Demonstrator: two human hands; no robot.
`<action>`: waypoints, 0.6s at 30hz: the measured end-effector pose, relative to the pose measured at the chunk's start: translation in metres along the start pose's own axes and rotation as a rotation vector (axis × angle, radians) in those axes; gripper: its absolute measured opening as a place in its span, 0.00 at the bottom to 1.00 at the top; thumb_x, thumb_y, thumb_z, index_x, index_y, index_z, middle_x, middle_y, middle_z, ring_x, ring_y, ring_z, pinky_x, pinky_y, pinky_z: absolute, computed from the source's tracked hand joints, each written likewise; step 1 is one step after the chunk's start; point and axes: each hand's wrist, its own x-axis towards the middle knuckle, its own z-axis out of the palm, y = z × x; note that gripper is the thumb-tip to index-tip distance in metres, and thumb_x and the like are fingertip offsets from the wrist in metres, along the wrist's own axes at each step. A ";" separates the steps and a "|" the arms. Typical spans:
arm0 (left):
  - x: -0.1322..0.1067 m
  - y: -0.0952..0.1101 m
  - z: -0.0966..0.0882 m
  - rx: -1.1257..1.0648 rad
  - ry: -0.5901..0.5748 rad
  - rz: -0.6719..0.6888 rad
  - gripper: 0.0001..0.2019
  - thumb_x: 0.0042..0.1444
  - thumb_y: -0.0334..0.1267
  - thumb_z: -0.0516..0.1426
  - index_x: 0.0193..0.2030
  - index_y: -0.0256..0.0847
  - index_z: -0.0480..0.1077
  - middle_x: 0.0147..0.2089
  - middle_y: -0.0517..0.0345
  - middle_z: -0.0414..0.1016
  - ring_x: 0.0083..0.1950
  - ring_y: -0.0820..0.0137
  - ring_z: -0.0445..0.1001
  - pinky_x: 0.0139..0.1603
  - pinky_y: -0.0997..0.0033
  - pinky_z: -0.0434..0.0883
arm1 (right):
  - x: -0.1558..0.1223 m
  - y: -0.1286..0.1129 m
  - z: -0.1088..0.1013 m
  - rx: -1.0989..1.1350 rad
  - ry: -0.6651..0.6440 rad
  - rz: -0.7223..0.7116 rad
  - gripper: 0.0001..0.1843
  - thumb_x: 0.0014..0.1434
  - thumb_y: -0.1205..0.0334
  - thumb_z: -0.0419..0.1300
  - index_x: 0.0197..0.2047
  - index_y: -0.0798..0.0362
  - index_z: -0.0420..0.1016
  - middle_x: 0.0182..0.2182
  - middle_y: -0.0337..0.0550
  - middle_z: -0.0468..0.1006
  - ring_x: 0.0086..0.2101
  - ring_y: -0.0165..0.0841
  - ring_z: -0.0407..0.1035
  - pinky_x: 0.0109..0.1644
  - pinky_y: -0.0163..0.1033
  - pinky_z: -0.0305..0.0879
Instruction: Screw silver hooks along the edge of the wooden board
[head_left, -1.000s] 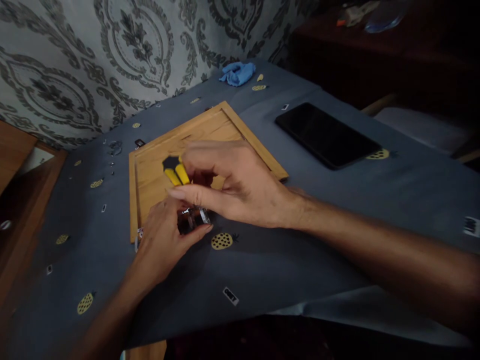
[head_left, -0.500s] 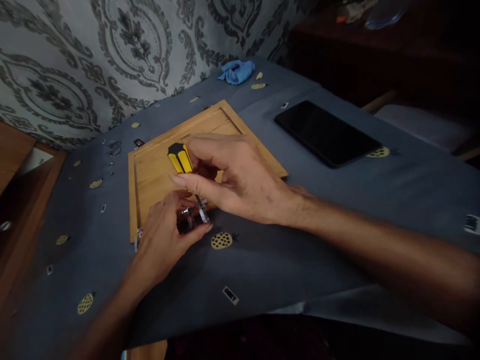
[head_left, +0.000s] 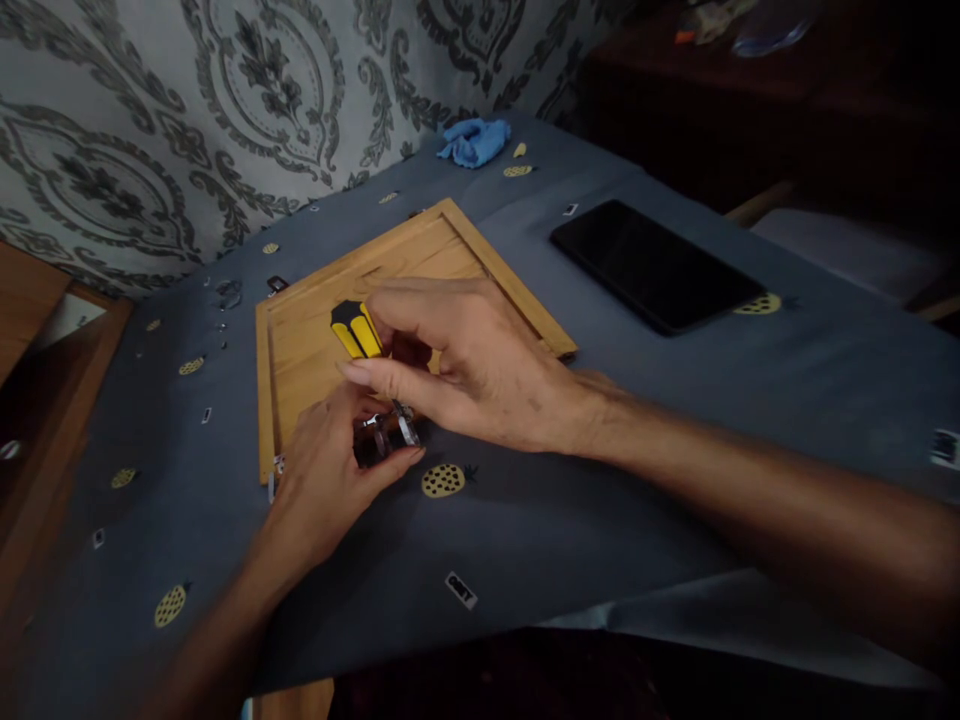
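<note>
My right hand [head_left: 480,370] is closed around the yellow and black handle of a screwdriver [head_left: 355,330]. The tool leans, with its shank pointing down at a shiny metal cabinet hinge [head_left: 405,424] on the near edge of the wooden cabinet door [head_left: 300,345]. Fingers hide most of the shank, and I cannot make out the tip. My left hand [head_left: 326,455] grips the hinge between thumb and fingers, covering part of it. Another metal piece [head_left: 274,482] shows at the door's near left corner, partly behind the left hand.
A black phone [head_left: 652,265] lies on the blue-grey tablecloth [head_left: 525,560] to the right. A crumpled blue cloth [head_left: 474,143] sits at the back. Small metal and clear bits [head_left: 227,293] lie left of the door. A patterned wall [head_left: 262,90] borders the table's far side.
My right hand and the screwdriver handle have dipped slightly, and the handle's end has tipped a little left. My left hand and the door stay in place.
</note>
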 end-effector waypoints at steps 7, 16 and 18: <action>-0.001 -0.001 0.001 0.015 -0.018 -0.042 0.16 0.54 0.48 0.65 0.42 0.43 0.69 0.38 0.55 0.79 0.41 0.55 0.78 0.41 0.53 0.73 | 0.002 -0.002 -0.004 0.006 -0.075 -0.034 0.20 0.66 0.64 0.59 0.27 0.50 0.52 0.27 0.33 0.63 0.31 0.26 0.60 0.38 0.33 0.60; -0.001 0.004 -0.001 0.004 -0.032 0.021 0.14 0.56 0.45 0.65 0.45 0.44 0.68 0.41 0.55 0.77 0.47 0.54 0.78 0.48 0.51 0.73 | -0.002 0.001 0.000 0.024 -0.021 -0.022 0.16 0.66 0.55 0.61 0.29 0.52 0.66 0.26 0.34 0.68 0.28 0.26 0.62 0.33 0.34 0.59; -0.003 0.002 0.000 0.013 -0.016 0.026 0.16 0.56 0.43 0.65 0.47 0.44 0.67 0.42 0.55 0.77 0.47 0.54 0.78 0.48 0.51 0.73 | -0.002 0.002 0.001 0.023 0.006 0.001 0.15 0.64 0.54 0.62 0.30 0.52 0.68 0.25 0.34 0.68 0.27 0.26 0.63 0.31 0.35 0.60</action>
